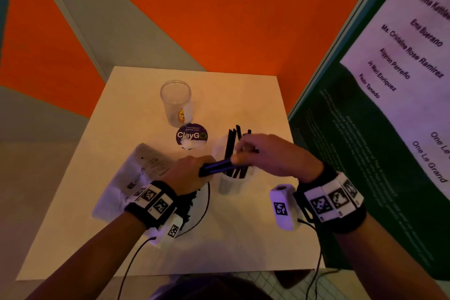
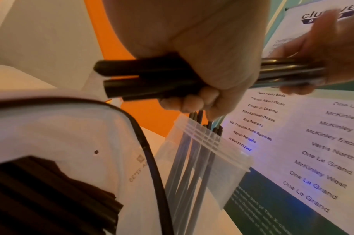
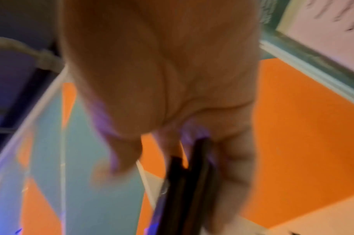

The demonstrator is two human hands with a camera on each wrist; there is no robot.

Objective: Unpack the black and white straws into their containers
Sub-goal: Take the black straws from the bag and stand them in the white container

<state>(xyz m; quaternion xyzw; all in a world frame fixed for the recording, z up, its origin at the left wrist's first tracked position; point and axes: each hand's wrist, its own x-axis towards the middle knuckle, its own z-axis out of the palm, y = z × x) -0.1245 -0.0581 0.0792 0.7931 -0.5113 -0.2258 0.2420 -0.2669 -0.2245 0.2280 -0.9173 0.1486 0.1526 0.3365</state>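
Observation:
A bundle of black straws (image 1: 216,167) lies level above the table, held at both ends. My left hand (image 1: 193,172) grips its left end in a fist; the fist (image 2: 202,89) and the straw ends (image 2: 144,79) show in the left wrist view. My right hand (image 1: 244,153) pinches the bundle's right end over a frosted cup (image 1: 227,184), where several black straws (image 1: 231,143) stand upright. The right wrist view is blurred and shows black straws (image 3: 192,178) below the fingers. An empty clear cup (image 1: 175,102) stands at the back. No white straws show.
An open bag (image 2: 75,135) with more black straws (image 2: 41,198) lies under my left wrist. A white packet (image 1: 136,175) sits at the table's left, a round purple sticker (image 1: 192,135) in the middle. A green poster board (image 1: 365,153) stands close on the right.

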